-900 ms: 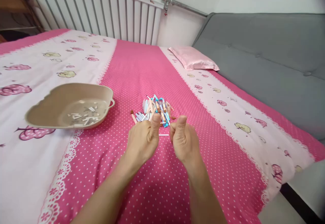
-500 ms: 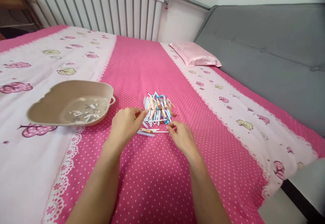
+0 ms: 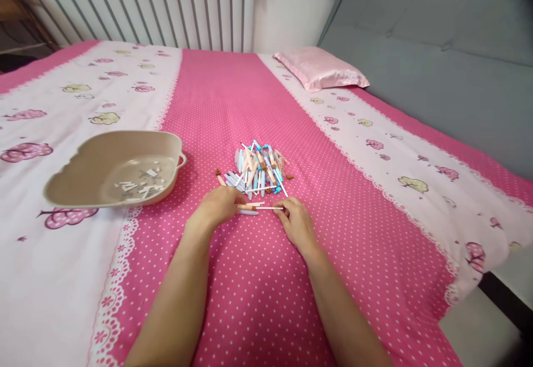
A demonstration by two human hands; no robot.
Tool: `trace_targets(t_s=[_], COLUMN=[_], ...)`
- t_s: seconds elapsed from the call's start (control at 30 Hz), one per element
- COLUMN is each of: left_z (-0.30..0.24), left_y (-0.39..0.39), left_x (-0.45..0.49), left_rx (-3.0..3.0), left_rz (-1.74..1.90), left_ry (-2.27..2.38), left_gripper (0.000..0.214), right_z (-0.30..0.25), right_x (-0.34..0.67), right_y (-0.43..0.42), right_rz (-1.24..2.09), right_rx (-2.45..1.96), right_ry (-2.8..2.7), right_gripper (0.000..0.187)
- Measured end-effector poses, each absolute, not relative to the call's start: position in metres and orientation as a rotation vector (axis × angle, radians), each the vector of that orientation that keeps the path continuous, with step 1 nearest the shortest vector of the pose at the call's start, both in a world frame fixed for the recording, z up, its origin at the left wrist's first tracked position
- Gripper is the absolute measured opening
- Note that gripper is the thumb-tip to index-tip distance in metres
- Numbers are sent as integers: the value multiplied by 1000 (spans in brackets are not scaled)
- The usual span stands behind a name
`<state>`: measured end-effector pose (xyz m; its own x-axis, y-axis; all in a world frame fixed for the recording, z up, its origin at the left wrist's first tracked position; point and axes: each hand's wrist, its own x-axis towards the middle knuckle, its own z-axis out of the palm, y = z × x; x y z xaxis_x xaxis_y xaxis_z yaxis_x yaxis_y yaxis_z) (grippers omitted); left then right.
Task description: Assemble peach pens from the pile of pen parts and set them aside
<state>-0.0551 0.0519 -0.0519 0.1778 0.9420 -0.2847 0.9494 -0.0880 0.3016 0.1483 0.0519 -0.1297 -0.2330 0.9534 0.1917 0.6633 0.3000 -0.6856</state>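
A heap of small pens and pen parts point(image 3: 258, 170), blue, peach and white, lies on the pink dotted bedspread point(image 3: 250, 278). My left hand point(image 3: 216, 209) rests at the heap's near edge, fingers curled round the peach end of a thin pen piece point(image 3: 260, 207). My right hand point(image 3: 295, 224) pinches the white end of the same thin piece. It lies level between both hands, just above the cloth.
A beige plastic tray point(image 3: 83, 164) with several small white bits stands to the left. A pink pillow point(image 3: 320, 67) lies at the far end, a grey padded headboard point(image 3: 437, 61) runs along the right, and a white radiator point(image 3: 166, 0) stands behind.
Both hands have come down from a raised, thumbs-up hold to the near edge of the heap and closed on a thin pen piece. The camera has tipped downward.
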Motion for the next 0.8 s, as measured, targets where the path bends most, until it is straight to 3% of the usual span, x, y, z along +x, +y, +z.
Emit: trace_targets(t_s=[0.2,0.37,0.8], left_z=[-55,-56,-51], left_y=[54,54,54], left_x=[-53,-51,-41], left_rx=[2050,2047,2139], left_rz=[-10,24,145], left_ry=[1829,1868,1790], left_gripper=[20,14,21], right_z=[-128,-131,-126], right_x=[177,214,224], right_y=[52,49,46], right_rz=[1001,1197,1407], right_rx=[-1292,-1332,-1185], right_ry=[-1722,-1487,-871], right_gripper=[13,29,36])
